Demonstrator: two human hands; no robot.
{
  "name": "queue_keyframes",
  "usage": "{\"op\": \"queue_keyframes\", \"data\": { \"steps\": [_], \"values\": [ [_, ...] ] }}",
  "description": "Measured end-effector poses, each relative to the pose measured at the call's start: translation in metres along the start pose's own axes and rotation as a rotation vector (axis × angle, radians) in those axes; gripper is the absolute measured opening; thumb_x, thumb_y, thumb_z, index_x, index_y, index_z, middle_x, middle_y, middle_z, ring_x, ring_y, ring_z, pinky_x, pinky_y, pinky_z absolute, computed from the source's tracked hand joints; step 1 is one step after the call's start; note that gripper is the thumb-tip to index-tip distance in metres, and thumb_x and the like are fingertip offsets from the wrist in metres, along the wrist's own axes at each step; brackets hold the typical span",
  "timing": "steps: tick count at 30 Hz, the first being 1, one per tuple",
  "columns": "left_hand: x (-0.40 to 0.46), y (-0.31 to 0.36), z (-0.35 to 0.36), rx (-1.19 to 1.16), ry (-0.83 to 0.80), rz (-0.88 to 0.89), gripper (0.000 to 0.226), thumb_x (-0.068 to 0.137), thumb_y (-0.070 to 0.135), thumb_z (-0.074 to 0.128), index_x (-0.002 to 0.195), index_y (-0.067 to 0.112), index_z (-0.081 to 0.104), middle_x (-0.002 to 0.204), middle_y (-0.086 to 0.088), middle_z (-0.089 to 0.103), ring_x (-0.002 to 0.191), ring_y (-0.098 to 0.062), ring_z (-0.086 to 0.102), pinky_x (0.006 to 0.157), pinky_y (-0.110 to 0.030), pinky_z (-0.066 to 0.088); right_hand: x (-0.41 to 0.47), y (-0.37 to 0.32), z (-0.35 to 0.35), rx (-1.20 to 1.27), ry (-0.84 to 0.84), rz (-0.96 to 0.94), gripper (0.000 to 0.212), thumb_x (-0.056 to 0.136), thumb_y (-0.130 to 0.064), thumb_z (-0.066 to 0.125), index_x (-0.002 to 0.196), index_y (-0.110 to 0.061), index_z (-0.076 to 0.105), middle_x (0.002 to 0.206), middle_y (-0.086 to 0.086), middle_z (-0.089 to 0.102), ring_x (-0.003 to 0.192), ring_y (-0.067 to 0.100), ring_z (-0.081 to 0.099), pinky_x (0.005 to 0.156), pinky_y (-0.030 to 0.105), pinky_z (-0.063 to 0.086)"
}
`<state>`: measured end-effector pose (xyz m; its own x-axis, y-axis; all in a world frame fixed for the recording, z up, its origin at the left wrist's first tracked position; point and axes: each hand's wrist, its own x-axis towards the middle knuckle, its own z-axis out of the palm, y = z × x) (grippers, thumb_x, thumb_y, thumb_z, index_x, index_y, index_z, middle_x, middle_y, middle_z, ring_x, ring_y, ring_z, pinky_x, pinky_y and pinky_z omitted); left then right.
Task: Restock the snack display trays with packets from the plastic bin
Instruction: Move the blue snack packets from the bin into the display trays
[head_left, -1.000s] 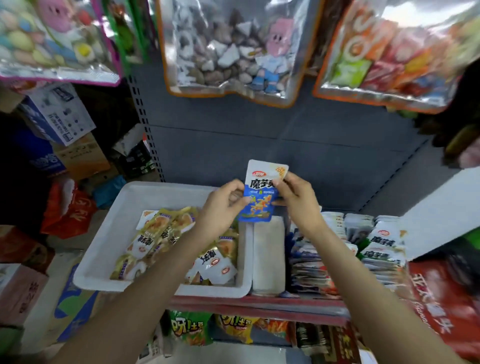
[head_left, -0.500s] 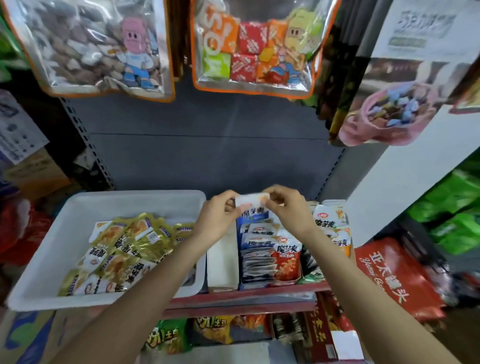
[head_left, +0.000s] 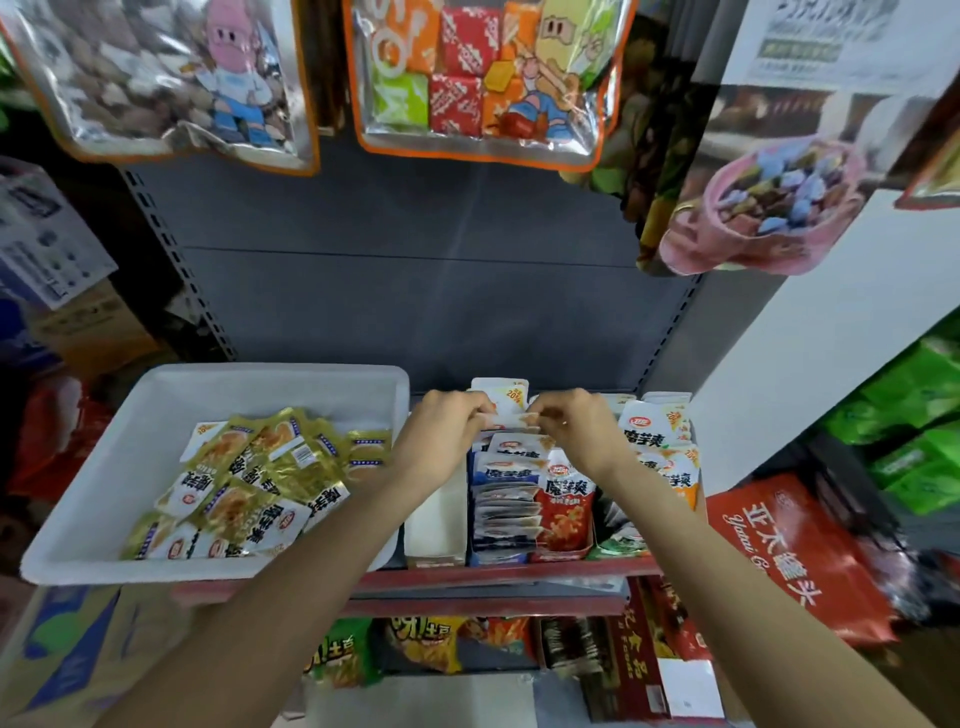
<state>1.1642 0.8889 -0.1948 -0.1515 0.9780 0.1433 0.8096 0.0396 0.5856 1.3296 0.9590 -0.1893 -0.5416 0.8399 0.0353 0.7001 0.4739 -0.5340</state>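
From the head camera we see our left hand (head_left: 441, 431) and right hand (head_left: 576, 426) both pinching the top edge of a flat, glossy white-topped packet (head_left: 503, 402), held upright between them over the cardboard display tray (head_left: 498, 556) of stacked packets. Left of our left hand sits the smooth white rectangular plastic bin (head_left: 104, 467), holding crinkly gold foil packets (head_left: 260, 488).
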Motion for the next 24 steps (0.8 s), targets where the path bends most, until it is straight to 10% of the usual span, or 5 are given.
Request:
{"op": "queue_keyframes", "data": {
  "steps": [15, 24],
  "values": [
    [0.007, -0.008, 0.005, -0.034, -0.042, -0.112, 0.012, 0.089, 0.012, 0.062, 0.099, 0.005, 0.062, 0.091, -0.008, 0.071, 0.087, -0.021, 0.064, 0.079, -0.036, 0.052, 0.009, 0.006, 0.003, -0.024, -0.04, -0.001, 0.009, 0.099, -0.018, 0.037, 0.096, -0.023, 0.043, 0.082, 0.011, 0.067, 0.076, 0.033, 0.065, 0.067, 0.045, 0.056],
    [0.002, -0.007, 0.01, -0.015, -0.059, -0.118, 0.013, 0.089, 0.01, 0.061, 0.1, 0.003, 0.065, 0.09, -0.009, 0.072, 0.084, -0.017, 0.065, 0.075, -0.027, 0.048, 0.007, 0.013, 0.0, -0.008, -0.108, -0.027, 0.011, 0.097, -0.011, 0.045, 0.102, -0.012, 0.055, 0.084, 0.012, 0.07, 0.079, 0.029, 0.067, 0.072, 0.043, 0.056]
  ]
}}
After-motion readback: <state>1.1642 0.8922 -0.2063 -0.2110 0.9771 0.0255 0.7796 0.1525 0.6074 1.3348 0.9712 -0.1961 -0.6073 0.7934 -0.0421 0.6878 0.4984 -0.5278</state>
